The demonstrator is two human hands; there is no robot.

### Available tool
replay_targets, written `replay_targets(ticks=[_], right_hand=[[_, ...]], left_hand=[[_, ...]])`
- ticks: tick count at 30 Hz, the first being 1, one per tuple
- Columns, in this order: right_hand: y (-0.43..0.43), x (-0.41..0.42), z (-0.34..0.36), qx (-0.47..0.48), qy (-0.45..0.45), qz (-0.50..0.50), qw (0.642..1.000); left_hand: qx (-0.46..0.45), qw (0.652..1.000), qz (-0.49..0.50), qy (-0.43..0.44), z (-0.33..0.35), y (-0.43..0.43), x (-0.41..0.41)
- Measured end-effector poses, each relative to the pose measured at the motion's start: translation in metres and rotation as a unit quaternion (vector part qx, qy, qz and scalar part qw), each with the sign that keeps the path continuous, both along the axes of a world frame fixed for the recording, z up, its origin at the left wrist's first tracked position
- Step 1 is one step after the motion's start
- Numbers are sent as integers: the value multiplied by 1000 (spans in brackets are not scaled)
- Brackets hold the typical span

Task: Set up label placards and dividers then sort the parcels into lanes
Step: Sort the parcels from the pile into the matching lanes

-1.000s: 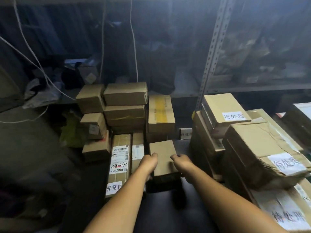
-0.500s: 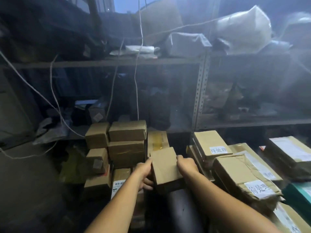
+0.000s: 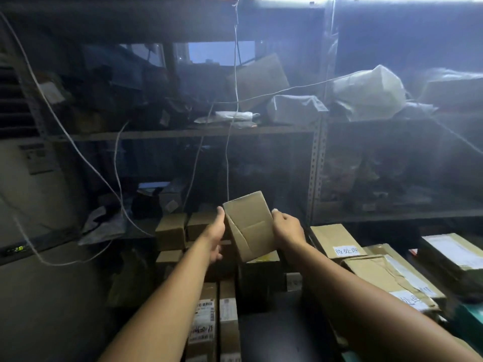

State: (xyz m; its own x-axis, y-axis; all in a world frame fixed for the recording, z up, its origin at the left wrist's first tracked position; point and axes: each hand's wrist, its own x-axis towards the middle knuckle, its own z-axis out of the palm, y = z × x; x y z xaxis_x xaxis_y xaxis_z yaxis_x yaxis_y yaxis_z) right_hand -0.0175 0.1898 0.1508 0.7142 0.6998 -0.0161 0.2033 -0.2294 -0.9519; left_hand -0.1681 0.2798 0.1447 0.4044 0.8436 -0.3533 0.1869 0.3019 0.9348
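A small brown cardboard parcel (image 3: 251, 226) is held up in the air, tilted, between both hands. My left hand (image 3: 217, 236) grips its left edge and my right hand (image 3: 287, 227) grips its right edge. Below it on the dark table (image 3: 277, 330) stand stacked brown parcels (image 3: 172, 231) at the left and long labelled parcels (image 3: 206, 317) in front. At the right lie parcels with white handwritten placards (image 3: 346, 250), a torn one (image 3: 386, 280) among them. A small card (image 3: 294, 282) stands at the table's back.
Metal shelving (image 3: 316, 163) rises behind the table, loaded with bags and boxes. White cables (image 3: 232, 142) hang down in front of it. A grey cabinet (image 3: 39, 194) stands at the left. A green item (image 3: 470, 317) lies at the right edge.
Both hands have lifted the small parcel off the table and raised it in front of the shelving, tilting it. The view has swung upward.
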Motion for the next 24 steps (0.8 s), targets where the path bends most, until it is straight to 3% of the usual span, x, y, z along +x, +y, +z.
replay_targets(ticks=[6,11,24], right_hand=[[0,-7,4,52,94,11,994],[-5,-6,3,69,168,44,982],[-12,-3,-7,54,191,103,975]], left_hand=[[47,991,34,-117,13,-13,-18],[148,983,26,-102,18,-22,-19],[203,971,21,-123,13,-37,-37]])
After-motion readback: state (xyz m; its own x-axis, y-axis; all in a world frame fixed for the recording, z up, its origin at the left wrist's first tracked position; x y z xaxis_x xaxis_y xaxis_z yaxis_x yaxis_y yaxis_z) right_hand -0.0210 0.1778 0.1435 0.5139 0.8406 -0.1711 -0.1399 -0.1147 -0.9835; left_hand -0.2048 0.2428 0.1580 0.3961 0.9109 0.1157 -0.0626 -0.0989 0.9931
